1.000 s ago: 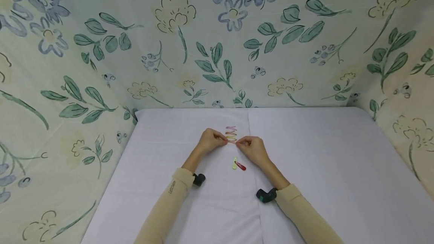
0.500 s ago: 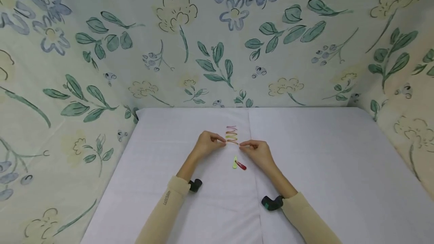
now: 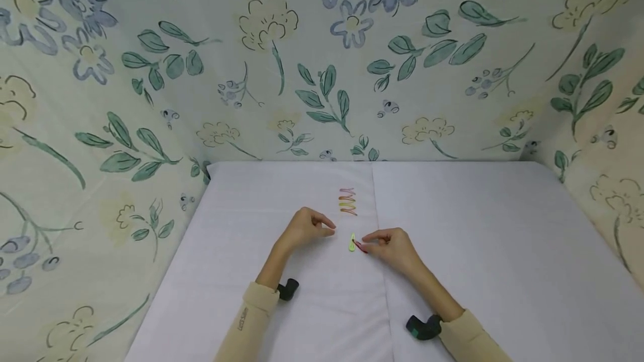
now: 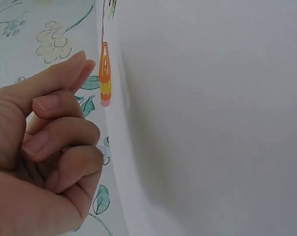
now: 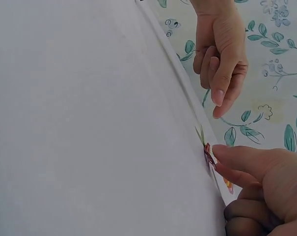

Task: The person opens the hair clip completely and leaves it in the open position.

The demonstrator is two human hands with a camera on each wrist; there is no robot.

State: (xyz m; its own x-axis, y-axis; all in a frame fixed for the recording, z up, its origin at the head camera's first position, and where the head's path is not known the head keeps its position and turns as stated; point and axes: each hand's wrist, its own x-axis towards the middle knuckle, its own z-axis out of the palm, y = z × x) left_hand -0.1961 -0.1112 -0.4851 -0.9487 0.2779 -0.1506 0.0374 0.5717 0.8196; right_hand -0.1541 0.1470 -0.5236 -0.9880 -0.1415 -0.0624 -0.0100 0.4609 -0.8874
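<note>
My right hand has its thumb and index fingertips right at the end of a red snap hair clip, with a gap showing between them. That clip lies against a yellow-green hair clip on the white cloth. Nothing is in my left hand; it hovers left of the clips, thumb and index apart and the other fingers loosely curled. Farther back, several clips lie sideways in a column: a pink clip at the top, a yellow clip between orange ones, the nearest orange clip pointing toward me.
White cloth covers the table, with a crease running front to back just right of the clips. A floral fabric hangs behind and at both sides. Each wrist carries a black camera mount.
Both hands have left the nearest orange clip in the column, which stays lying there. The right hand has come nearer to the red clip; the left has drawn back slightly.
</note>
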